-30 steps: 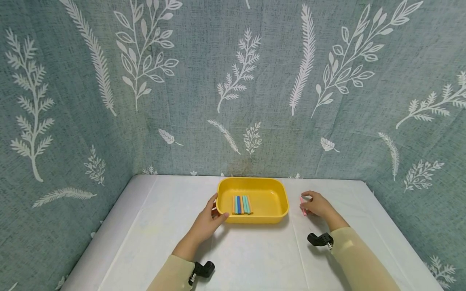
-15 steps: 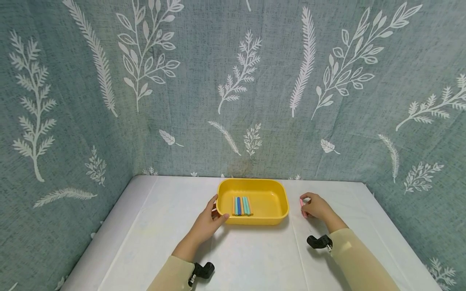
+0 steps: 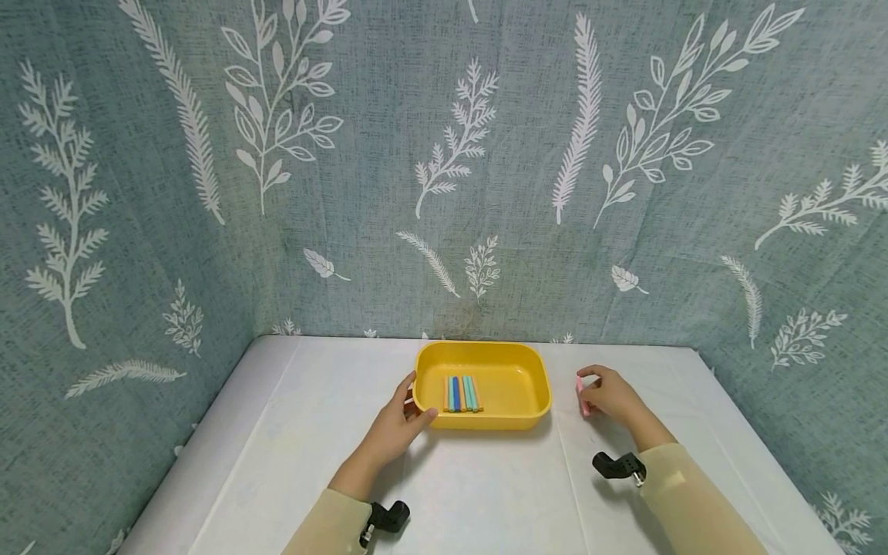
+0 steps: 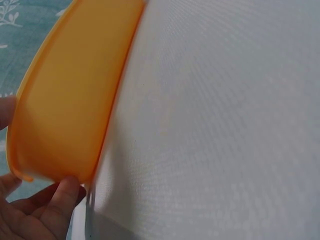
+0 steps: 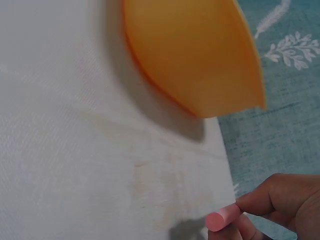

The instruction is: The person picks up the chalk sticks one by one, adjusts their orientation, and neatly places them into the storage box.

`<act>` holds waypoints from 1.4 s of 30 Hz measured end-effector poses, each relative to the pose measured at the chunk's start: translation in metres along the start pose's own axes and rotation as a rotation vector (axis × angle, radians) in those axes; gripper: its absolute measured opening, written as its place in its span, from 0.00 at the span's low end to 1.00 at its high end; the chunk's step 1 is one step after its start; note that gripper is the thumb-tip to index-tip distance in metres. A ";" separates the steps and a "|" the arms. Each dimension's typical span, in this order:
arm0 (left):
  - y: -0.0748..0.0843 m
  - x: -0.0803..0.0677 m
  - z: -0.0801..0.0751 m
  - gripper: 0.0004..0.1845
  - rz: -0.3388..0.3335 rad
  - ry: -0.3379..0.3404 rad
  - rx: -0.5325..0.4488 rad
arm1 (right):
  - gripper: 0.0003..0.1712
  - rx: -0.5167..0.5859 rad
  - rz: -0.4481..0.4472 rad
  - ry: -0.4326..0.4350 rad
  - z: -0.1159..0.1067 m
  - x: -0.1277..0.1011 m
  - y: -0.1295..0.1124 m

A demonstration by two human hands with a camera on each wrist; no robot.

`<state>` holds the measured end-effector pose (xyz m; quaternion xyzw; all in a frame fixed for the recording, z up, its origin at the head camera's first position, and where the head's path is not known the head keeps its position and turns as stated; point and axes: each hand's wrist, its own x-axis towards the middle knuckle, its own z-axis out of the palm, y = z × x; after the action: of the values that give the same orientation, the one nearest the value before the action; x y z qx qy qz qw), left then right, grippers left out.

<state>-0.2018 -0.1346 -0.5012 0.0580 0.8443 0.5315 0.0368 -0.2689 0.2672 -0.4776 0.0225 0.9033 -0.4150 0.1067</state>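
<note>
A yellow tray [image 3: 516, 422] sits on the white table, and several chalk sticks [image 3: 463, 394] in orange, teal and blue lie side by side in its left half. My left hand [image 3: 393, 425] holds the tray's front left corner, thumb at the front rim and fingers along the left side. In the left wrist view the fingertips [image 4: 65, 195] touch the tray's outer wall [image 4: 75, 95]. To the right of the tray, my right hand [image 3: 610, 395] pinches a pink chalk stick [image 3: 583, 397]. The chalk's flat round end [image 5: 216, 221] faces the right wrist camera, its other end hidden by fingers.
The table [image 3: 486, 493] has a white cover with faint creases. Teal cloth [image 3: 388, 154] with white leaf prints hangs behind it and on both sides. A black wrist camera [image 3: 617, 465] sits at each cuff.
My right hand has shifted slightly to the right with the pink chalk stick still pinched. The left hand and the tray have stayed in place.
</note>
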 end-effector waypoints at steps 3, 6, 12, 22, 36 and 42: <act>0.000 0.000 0.000 0.45 0.003 0.000 -0.002 | 0.28 0.028 -0.009 -0.006 -0.002 -0.003 -0.003; 0.001 -0.001 0.000 0.45 0.002 -0.001 0.000 | 0.28 0.050 -0.024 -0.027 -0.004 -0.007 -0.008; 0.001 -0.001 -0.001 0.45 0.000 -0.001 0.003 | 0.30 0.090 -0.042 -0.045 -0.010 -0.015 -0.021; 0.000 -0.001 -0.001 0.45 0.001 0.001 0.006 | 0.29 0.146 -0.054 -0.035 -0.017 -0.025 -0.044; 0.000 0.000 -0.001 0.45 0.005 -0.003 -0.006 | 0.30 0.258 -0.108 -0.056 -0.005 -0.028 -0.073; 0.000 -0.001 0.000 0.45 0.008 -0.012 -0.009 | 0.30 0.286 -0.119 -0.054 0.005 -0.027 -0.084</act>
<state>-0.2007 -0.1346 -0.5009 0.0642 0.8414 0.5352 0.0399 -0.2527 0.2102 -0.4126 -0.0276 0.8314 -0.5455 0.1020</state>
